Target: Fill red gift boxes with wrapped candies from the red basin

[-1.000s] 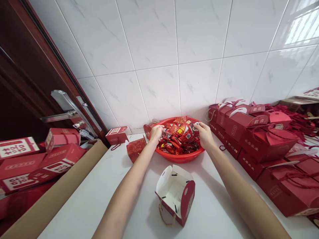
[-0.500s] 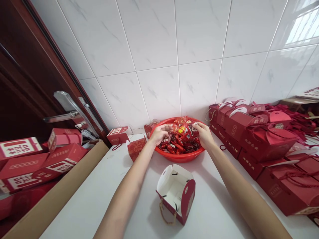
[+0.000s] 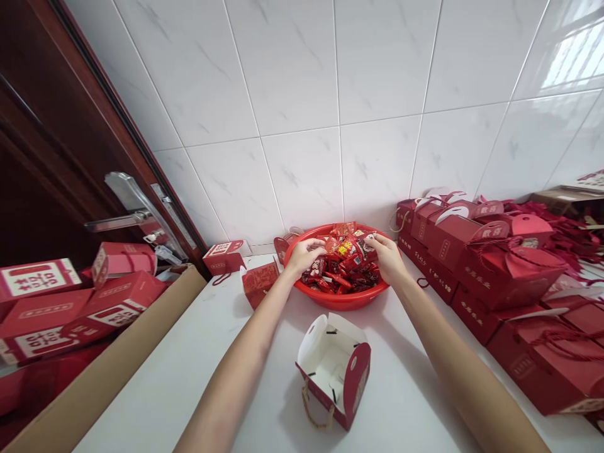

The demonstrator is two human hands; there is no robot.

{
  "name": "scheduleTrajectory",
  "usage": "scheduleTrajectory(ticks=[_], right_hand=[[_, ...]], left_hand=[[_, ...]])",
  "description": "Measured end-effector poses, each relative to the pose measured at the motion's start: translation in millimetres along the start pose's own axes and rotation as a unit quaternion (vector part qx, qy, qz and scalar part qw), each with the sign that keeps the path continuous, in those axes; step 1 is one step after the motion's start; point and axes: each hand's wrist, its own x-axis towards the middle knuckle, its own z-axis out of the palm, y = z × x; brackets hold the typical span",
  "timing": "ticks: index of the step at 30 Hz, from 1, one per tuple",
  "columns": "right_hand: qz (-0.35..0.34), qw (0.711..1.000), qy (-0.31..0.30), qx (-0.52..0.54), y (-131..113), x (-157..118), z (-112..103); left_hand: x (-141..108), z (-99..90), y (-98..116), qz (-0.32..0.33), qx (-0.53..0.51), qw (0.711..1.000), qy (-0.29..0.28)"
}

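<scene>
My left hand (image 3: 303,257) reaches over the left rim of a red plastic basin (image 3: 346,304), its thumb and fingertips drawn close together above the sweets. Whether something small is between them is hidden. At the basin's right side, my right hand (image 3: 389,259) pinches the edge of a dark red candy packet (image 3: 368,246). Shiny red wrapped candies (image 3: 337,277) fill the basin, and a red packet with yellow print (image 3: 346,246) lies on top between my hands. In front of the basin stands an open dark red gift box (image 3: 361,384) with a white inside and a rope handle.
Red gift boxes (image 3: 491,264) are stacked along the right. More boxes (image 3: 113,302) fill a cardboard carton (image 3: 141,333) at left, by a door with a metal handle (image 3: 116,221). Small red boxes (image 3: 259,283) stand left of the basin. A tiled wall (image 3: 297,176) rises behind.
My left hand's fingers have drawn back slightly and curled in toward the thumb. My right hand stays at the packet, nearly unmoved. The gift box stands as before.
</scene>
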Motion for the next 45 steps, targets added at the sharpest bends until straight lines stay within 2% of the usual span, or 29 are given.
scheduleTrajectory(ticks=[4,6,11,14,16,19,20,22,26,32,35,40,42,45], right_hand=[[-0.015,1.000,0.004,-0.018,1.6,0.8,-0.2],[-0.016,1.000,0.007,-0.023,2.3,1.5,-0.4],[0.000,1.000,-0.001,-0.016,0.3,0.6,-0.2],[0.006,1.000,-0.008,-0.009,-0.9,-0.3,0.2],[0.004,1.000,-0.009,-0.008,-0.5,-0.1,0.3],[-0.005,1.000,-0.002,-0.014,1.1,1.0,-0.1],[-0.008,1.000,0.000,-0.016,1.6,1.2,-0.1],[-0.013,1.000,0.003,-0.019,1.9,1.3,-0.1],[-0.010,1.000,-0.003,-0.008,0.1,-0.4,1.2],[0.002,1.000,-0.007,0.003,-1.1,-0.7,2.2],[0.005,1.000,-0.005,0.016,-0.3,0.0,2.4],[-0.002,1.000,-0.003,0.004,1.7,0.9,1.5],[-0.010,1.000,-0.003,-0.011,2.4,1.1,0.8],[-0.014,1.000,-0.001,-0.018,2.7,1.2,0.4]], left_hand=[[-7.2,-6.1,-0.8,-0.047,0.124,0.987,-0.092],[-9.5,-7.7,-0.9,-0.034,0.155,0.982,-0.101],[-15.1,-8.8,2.8,0.115,0.186,0.976,0.011],[-23.6,-10.5,8.9,0.181,0.191,0.965,0.022],[-29.7,-10.6,13.4,0.193,0.200,0.960,-0.038],[-34.2,-6.3,17.1,0.163,0.227,0.943,-0.183],[-34.0,-3.7,17.1,0.154,0.237,0.935,-0.214],[-31.8,2.0,15.3,0.148,0.254,0.928,-0.231],[-25.7,8.3,8.6,0.144,0.251,0.937,-0.198],[-24.1,2.6,0.6,0.146,0.196,0.958,-0.149],[-20.1,1.4,-1.7,0.126,0.168,0.974,-0.088],[-6.7,2.6,-3.3,0.090,0.073,0.992,0.057],[-2.9,2.8,-3.9,0.076,0.061,0.991,0.088],[-0.4,3.1,-6.0,0.065,0.060,0.992,0.092]])
